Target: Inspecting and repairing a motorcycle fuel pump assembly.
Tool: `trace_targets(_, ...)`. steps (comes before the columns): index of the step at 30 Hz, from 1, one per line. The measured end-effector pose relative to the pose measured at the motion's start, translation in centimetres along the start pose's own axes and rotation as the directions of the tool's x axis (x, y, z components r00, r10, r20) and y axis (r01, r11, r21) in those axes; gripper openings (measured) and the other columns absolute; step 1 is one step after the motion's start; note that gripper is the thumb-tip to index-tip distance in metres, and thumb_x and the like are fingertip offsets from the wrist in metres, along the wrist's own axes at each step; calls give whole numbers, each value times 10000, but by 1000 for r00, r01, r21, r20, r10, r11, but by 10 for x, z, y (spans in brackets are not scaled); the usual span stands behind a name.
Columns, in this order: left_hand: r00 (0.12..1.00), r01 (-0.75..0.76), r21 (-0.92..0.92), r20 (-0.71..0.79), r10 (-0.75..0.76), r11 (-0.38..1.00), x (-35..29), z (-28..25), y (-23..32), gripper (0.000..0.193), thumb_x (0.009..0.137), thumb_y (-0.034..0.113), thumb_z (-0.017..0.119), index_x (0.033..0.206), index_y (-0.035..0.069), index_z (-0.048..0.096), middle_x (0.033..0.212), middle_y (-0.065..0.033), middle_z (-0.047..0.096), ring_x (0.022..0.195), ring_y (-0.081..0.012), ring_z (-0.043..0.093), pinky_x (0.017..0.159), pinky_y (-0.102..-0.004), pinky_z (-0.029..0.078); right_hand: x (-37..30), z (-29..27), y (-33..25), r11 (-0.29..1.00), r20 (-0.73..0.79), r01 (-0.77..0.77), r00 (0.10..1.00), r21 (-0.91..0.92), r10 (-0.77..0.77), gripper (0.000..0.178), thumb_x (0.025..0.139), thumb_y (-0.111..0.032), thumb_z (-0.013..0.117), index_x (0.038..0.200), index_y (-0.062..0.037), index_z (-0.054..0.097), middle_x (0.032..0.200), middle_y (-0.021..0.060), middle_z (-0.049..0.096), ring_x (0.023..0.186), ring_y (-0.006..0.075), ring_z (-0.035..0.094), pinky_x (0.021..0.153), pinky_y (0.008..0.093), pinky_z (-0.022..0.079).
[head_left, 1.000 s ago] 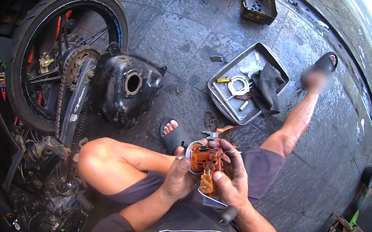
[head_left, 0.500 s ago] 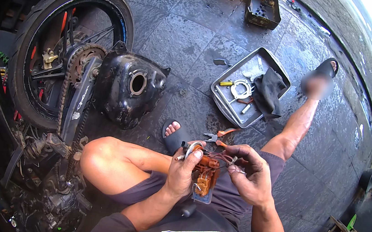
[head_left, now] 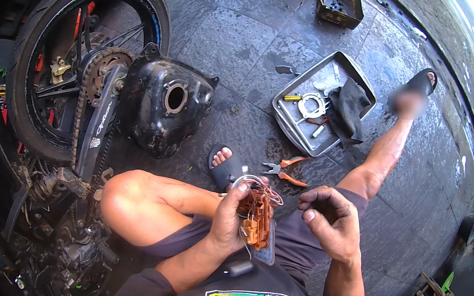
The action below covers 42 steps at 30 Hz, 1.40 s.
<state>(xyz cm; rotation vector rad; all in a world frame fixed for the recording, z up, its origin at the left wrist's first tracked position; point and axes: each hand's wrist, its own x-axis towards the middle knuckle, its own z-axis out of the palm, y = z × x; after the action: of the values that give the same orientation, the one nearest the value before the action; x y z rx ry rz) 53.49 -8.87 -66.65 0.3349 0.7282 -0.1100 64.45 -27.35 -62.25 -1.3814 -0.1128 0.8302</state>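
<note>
My left hand is wrapped round a fuel pump unit with an orange-brown plastic body, holding it above my lap. Thin reddish wires loop from its top, beside a pale ring-shaped flange partly covered by my thumb. From its lower end a thin metal rod leads to a small black float, and a bluish flat part shows along the underside. To the right, apart from the pump, my right hand is loosely curled, thumb away from the fingertips, with nothing visible in it.
Orange-handled pliers lie on the dark tiles beyond my hands. Behind them stands a grey tray with a black cloth, a white ring and small tools. A black fuel tank leans by the motorcycle wheel. Farther off is a grimy box.
My right hand has let go of the wires and moved right, away from the pump. The pump has turned slightly in my left hand, and the wires now loop free.
</note>
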Motion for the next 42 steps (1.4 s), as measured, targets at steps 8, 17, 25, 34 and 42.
trace_targets(8,989,-21,93,-145,35,995,-2,13,-3,484,1009,365,512,1320,-5,547,1030,-101,699,881,-208,693,816,-338,576,10,29,-14,855,67,273,960,-441,-272,353,786,-43,822,1111,-33,684,1028,93,630,844,176,624,690,296,521)
trace_targets(17,993,88,51,77,-91,995,-4,4,9,469,1022,362,515,1303,-10,566,1085,-132,705,902,-182,702,807,-322,583,12,12,-10,798,157,379,924,-467,-348,227,828,-1,772,1008,19,636,999,118,632,780,190,646,659,297,525)
trace_targets(25,994,-59,-113,80,68,992,0,7,-6,658,986,560,509,1374,28,498,1150,-164,645,855,-222,699,732,-380,622,11,16,-19,873,91,238,971,-426,-220,468,814,-188,847,1160,14,605,1059,136,645,823,208,657,717,327,544)
trace_targets(34,872,-481,111,161,462,870,-1,5,-18,910,899,790,472,1414,40,429,1396,-203,518,1284,-305,536,1094,-477,440,10,15,-5,877,275,79,959,-474,63,707,773,-274,842,1353,-15,530,1216,209,653,1173,372,632,1005,436,510)
trace_targets(42,949,-41,366,305,-78,930,3,-12,14,733,989,588,536,1350,-48,487,1328,-255,564,1209,-316,606,985,-437,546,23,-23,-60,521,649,497,745,-694,155,632,728,-217,820,1304,-78,600,1141,113,646,1157,332,583,1026,477,436)
